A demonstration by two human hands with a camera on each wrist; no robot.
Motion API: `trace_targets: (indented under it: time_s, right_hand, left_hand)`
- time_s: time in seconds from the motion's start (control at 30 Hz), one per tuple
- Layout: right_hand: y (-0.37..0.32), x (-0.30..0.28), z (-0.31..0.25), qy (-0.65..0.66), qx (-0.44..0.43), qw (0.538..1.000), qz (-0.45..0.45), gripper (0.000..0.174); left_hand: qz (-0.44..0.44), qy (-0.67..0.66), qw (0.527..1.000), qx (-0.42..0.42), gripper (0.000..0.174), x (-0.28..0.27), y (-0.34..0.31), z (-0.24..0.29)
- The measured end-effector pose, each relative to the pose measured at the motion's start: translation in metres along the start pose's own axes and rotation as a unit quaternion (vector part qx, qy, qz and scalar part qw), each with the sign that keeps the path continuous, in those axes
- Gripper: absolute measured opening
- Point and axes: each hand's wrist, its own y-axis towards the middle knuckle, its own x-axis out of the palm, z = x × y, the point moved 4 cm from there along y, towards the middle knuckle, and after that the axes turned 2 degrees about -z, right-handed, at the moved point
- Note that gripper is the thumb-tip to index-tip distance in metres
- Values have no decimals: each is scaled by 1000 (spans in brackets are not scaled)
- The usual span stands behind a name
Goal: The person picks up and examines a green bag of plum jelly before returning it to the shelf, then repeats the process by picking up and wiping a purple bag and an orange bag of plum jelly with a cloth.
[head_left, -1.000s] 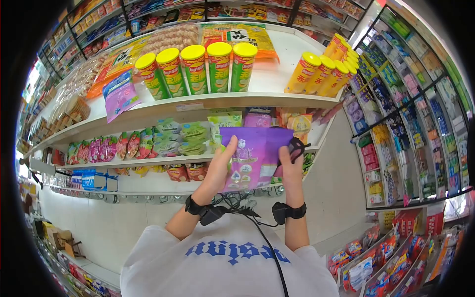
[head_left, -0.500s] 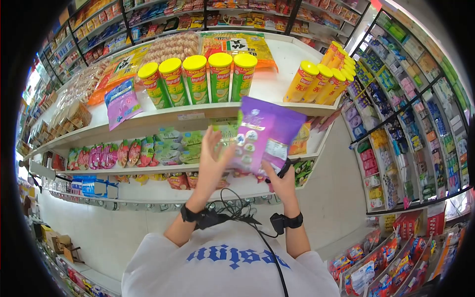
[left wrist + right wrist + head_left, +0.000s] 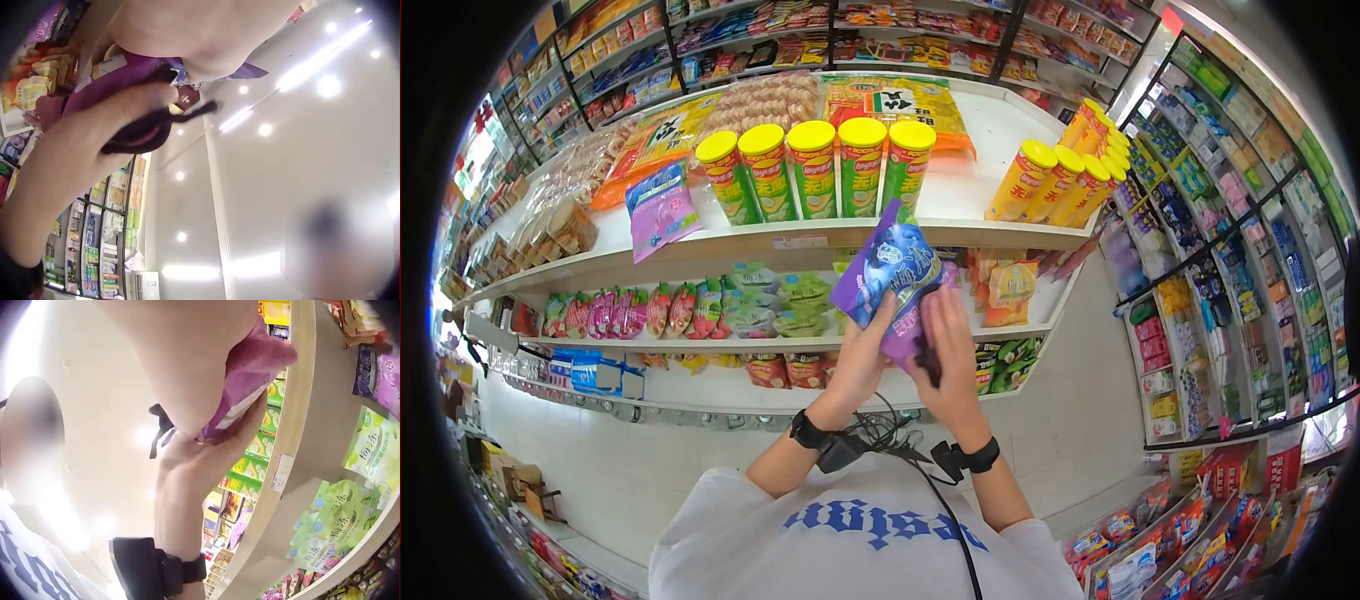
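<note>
In the head view, a purple-blue snack bag (image 3: 897, 268) is held tilted in front of the shelf, its printed front facing up. My left hand (image 3: 863, 345) grips its lower left side, thumb on the front. My right hand (image 3: 948, 345) lies along its right side, fingers stretched over the bag. A dark fuzzy thing (image 3: 928, 366) sits by the right palm; the left wrist view shows it as a fuzzy purple piece (image 3: 147, 134) with a black cord, held in the right hand. The right wrist view shows a pink fuzzy part (image 3: 259, 353) against the bag.
Green chip cans (image 3: 814, 180) and yellow chip cans (image 3: 1040, 180) stand on the top shelf (image 3: 960, 235). Below are green snack bags (image 3: 800, 305) and an orange bag (image 3: 1008, 290). A cable (image 3: 880, 430) hangs between my wrists. A tall rack (image 3: 1200, 270) stands at the right.
The bag has turned from its back to its front and come lower and left. My left hand, off the bag half a second ago, now grips it. The right hand has moved left with it.
</note>
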Motion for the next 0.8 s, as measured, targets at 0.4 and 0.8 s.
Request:
trace_targets:
  time_s: [0.4,0.8]
  right_hand:
    - [-34,-22,72,347,323,879,-38,33]
    - [-74,0,108,488,463,729,124,35]
  left_hand:
    - [-142,-131,975,-106,50,-9,0,26]
    - [-89,-74,981,-155,44,-43,-2,-7]
